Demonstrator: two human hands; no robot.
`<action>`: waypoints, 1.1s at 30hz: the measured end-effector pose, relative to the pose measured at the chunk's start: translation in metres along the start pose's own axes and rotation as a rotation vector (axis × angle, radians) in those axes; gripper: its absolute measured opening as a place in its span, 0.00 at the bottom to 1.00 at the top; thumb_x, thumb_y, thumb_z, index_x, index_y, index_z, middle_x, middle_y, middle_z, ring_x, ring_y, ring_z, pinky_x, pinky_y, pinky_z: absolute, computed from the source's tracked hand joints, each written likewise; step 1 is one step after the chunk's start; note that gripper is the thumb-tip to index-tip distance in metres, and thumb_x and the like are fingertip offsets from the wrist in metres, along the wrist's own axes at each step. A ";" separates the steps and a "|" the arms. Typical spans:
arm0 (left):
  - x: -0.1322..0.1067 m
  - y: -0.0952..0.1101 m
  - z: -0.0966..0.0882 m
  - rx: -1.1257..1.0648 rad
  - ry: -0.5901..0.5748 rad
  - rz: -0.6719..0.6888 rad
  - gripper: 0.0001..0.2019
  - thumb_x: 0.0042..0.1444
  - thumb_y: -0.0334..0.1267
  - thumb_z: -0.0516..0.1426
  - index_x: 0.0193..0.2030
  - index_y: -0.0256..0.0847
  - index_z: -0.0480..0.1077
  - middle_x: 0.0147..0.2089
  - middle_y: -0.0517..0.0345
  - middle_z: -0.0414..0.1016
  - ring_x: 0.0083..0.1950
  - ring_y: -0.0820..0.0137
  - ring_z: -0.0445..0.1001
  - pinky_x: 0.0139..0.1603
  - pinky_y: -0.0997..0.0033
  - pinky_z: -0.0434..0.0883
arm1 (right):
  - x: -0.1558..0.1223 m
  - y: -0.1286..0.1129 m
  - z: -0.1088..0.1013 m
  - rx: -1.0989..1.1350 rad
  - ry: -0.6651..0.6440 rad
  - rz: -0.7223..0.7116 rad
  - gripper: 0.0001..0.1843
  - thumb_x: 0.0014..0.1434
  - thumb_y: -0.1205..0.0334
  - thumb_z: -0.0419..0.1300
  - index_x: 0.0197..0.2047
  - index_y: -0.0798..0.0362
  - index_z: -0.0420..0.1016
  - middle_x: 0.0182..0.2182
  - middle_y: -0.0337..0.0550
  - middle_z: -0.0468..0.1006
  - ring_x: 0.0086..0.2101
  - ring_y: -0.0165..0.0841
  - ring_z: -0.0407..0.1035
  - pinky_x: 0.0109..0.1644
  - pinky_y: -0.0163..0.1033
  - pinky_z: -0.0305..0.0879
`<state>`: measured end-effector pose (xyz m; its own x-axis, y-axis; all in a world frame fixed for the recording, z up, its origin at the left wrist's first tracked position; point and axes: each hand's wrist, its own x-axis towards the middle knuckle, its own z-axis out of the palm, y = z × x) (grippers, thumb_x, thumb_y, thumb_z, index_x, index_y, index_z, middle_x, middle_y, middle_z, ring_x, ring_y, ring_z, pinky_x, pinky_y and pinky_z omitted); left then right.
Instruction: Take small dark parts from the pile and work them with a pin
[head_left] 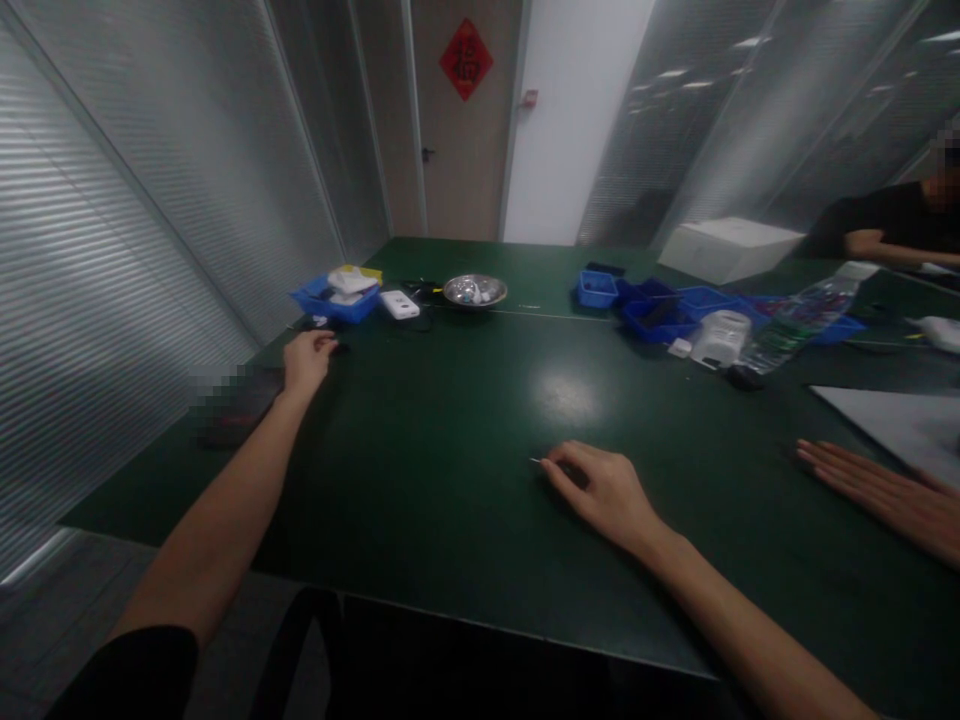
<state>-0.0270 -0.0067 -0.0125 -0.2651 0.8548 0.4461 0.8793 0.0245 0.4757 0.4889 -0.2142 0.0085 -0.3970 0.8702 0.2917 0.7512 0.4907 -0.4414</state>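
My left hand reaches to the far left of the green table, just in front of a blue basket with white items in it. Its fingers are closed together at a small dark thing, too blurred to name. Nearer to me, my right hand rests low over the table's middle, thumb and forefinger pinched. A thin, pale, pin-like piece sticks out to the left from those fingertips; most of it is hidden. A metal bowl with small shiny items stands beyond both hands.
A white device lies beside the bowl. Blue trays, a leaning plastic bottle and a white box occupy the back right. Another person's flat hand lies on the right; someone sits beyond. A dark flat object lies left.
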 end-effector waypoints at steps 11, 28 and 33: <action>0.003 0.000 0.005 0.056 -0.034 0.055 0.13 0.62 0.37 0.57 0.49 0.37 0.80 0.50 0.45 0.79 0.51 0.58 0.77 0.57 0.65 0.70 | 0.000 0.001 0.001 0.000 -0.004 0.014 0.14 0.72 0.52 0.54 0.41 0.47 0.77 0.36 0.39 0.81 0.29 0.30 0.73 0.34 0.37 0.66; 0.021 -0.009 0.013 -0.175 -0.084 -0.367 0.14 0.55 0.37 0.65 0.48 0.35 0.81 0.39 0.58 0.82 0.37 0.68 0.75 0.42 0.71 0.70 | 0.001 0.001 0.001 -0.010 -0.004 0.004 0.15 0.72 0.51 0.53 0.41 0.48 0.78 0.35 0.40 0.81 0.29 0.31 0.73 0.33 0.36 0.64; 0.037 -0.016 0.016 -0.135 -0.127 -0.329 0.13 0.54 0.32 0.64 0.45 0.27 0.79 0.30 0.60 0.78 0.33 0.70 0.71 0.39 0.69 0.69 | 0.001 0.000 0.001 -0.003 -0.005 0.011 0.15 0.72 0.51 0.53 0.42 0.48 0.78 0.35 0.40 0.81 0.29 0.31 0.73 0.33 0.36 0.65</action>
<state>-0.0448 0.0331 -0.0154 -0.4656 0.8705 0.1593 0.6932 0.2468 0.6771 0.4884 -0.2134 0.0081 -0.3917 0.8756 0.2827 0.7569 0.4813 -0.4421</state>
